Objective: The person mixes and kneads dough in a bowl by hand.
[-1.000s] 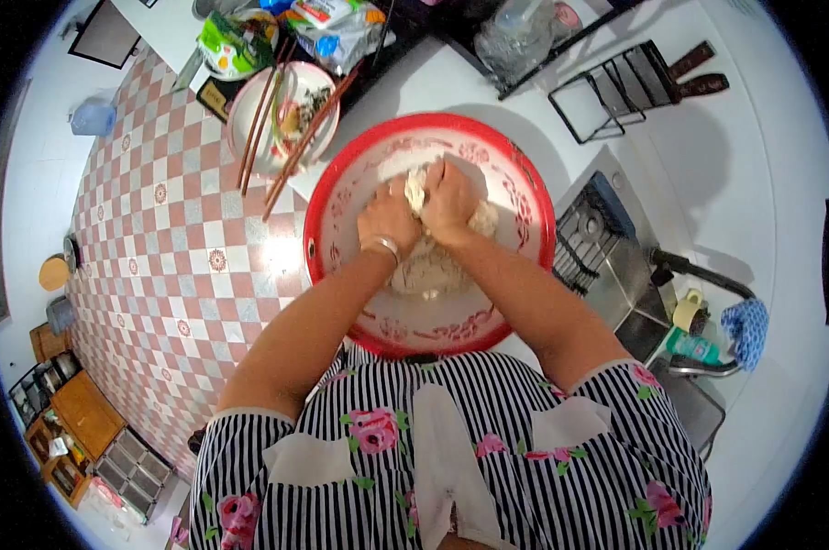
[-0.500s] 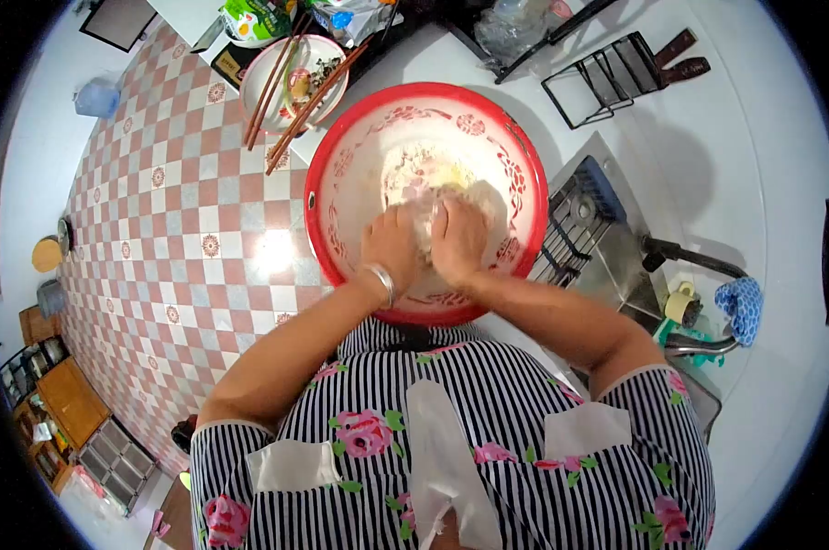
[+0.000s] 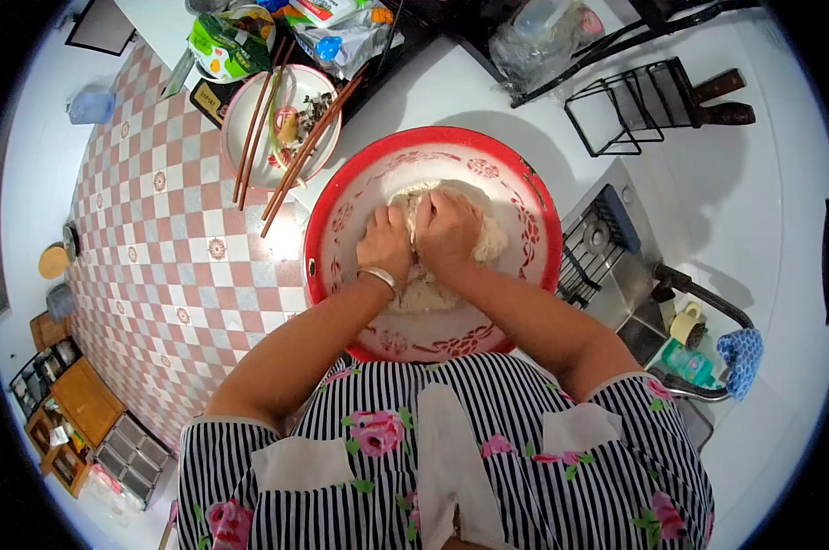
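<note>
A large enamel basin with a red rim and red floral print holds a pale, rough lump of dough. My left hand, with a silver bracelet at the wrist, presses into the dough's left side with its fingers curled. Close beside it, my right hand is closed over the middle of the same lump. Dough shows beyond and to the right of my knuckles. Some of it is hidden under both hands, and smears cling to the basin floor below them.
Left of the basin, a plate carries chopped food, with brown chopsticks across it. Food packets lie behind. A black rack holding dark-handled knives stands at the back right. The sink and its faucet are on the right.
The basin and counter sit lower in view. The dough, earlier mostly under my hands with residue showing beyond, now spreads past my knuckles. My right hand has curled tighter.
</note>
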The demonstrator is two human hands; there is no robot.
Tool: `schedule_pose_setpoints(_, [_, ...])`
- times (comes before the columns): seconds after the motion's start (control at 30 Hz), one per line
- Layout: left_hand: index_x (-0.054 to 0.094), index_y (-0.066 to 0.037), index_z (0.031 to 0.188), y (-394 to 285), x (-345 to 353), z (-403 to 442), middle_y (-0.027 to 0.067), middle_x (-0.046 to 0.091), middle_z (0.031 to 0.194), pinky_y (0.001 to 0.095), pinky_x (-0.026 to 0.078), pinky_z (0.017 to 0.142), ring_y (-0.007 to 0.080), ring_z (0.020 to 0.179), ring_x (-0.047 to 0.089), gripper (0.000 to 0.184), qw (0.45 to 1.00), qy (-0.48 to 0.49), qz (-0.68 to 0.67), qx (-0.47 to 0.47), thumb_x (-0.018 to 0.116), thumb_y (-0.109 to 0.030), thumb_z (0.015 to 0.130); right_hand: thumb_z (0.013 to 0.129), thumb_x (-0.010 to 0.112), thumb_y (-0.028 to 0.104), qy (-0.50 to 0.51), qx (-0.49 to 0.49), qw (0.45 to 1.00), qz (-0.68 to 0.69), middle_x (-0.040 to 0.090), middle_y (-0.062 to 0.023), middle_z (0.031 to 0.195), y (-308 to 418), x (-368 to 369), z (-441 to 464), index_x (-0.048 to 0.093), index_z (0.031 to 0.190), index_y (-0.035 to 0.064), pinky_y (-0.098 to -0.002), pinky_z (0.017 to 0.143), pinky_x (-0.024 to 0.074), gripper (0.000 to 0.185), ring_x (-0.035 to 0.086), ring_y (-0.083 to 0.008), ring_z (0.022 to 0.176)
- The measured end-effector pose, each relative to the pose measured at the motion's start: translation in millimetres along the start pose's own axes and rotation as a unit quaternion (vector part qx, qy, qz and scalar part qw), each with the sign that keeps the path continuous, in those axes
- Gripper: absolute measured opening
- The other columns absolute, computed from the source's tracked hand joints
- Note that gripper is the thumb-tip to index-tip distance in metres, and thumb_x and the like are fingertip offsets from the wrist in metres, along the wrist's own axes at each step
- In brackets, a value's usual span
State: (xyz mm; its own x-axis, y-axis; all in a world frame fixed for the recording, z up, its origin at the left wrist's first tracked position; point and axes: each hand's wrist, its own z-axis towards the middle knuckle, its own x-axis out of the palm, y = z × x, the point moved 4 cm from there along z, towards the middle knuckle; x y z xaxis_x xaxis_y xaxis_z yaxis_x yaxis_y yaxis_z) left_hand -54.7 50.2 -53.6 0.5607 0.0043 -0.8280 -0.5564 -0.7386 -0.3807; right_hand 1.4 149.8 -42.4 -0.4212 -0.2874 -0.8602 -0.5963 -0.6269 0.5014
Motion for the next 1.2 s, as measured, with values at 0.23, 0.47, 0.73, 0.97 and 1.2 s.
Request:
schedule_pose_setpoints(0.23, [0.042,-0.005,0.118,-1,-1,6,0.0181,0.052,0.119,0.0475,0.051,0.082,0.0354,0.108,0.058,0.034,0.997,-0.018,-0.027,-0.075,0.055,-0.014,0.088,0.090,0.047,0.035,0.058,0.047,0.996,-0.041,0.067,-0.0153,0.083,2,9,15,0.067,0.077,0.0074,-0.0482,0.081,0.0432,0.037,0.063,-0.0339,0.084])
schedule_pose_setpoints(0.47, [0.041,-0.001,0.128,-32,-18,-85,0.0204,0.049,0.119,0.0452,0.040,0.097,0.0390,0.113,0.047,0.062,0.981,-0.079,-0.128,0.121,0.071,-0.023,0.078,0.096,0.028,0.050,0.324,0.100,0.941,-0.004,0.068,-0.0240,0.095,-9,-11,4,0.070,0.087,0.0009,-0.0490,0.092,0.0431,0.066,0.066,-0.0371,0.094])
schedule_pose_setpoints(0.73, [0.042,-0.003,0.133,-25,14,-106,0.0154,0.046,0.123,0.0487,0.038,0.098,0.0340,0.118,0.044,0.060,0.996,-0.001,0.039,0.080,0.061,-0.031,0.084,0.086,0.052,0.025,0.051,-0.102,0.991,-0.068,0.064,-0.0118,0.082,5,-62,-79,0.064,0.079,0.0048,-0.0474,0.090,0.0341,0.025,0.058,-0.0316,0.084])
schedule_pose_setpoints(0.97, [0.052,-0.006,0.122,-25,27,-77,0.0081,0.050,0.115,0.0482,0.044,0.084,0.0284,0.106,0.050,0.039,0.993,-0.041,0.108,0.030,0.052,-0.019,0.086,0.080,0.053,0.016,-0.008,-0.114,0.993,0.003,0.063,-0.0094,0.081,1,-39,-56,0.061,0.078,0.0054,-0.0431,0.083,0.0331,0.014,0.057,-0.0274,0.081])
schedule_pose_setpoints(1.2, [0.054,-0.006,0.118,-18,21,-41,0.0095,0.052,0.113,0.0471,0.050,0.079,0.0295,0.108,0.052,0.034,0.996,0.033,0.072,-0.045,0.054,-0.019,0.087,0.084,0.057,0.024,0.050,-0.067,0.996,0.022,0.063,-0.0097,0.077,15,-31,-12,0.061,0.074,0.0069,-0.0429,0.081,0.0341,0.020,0.057,-0.0281,0.080])
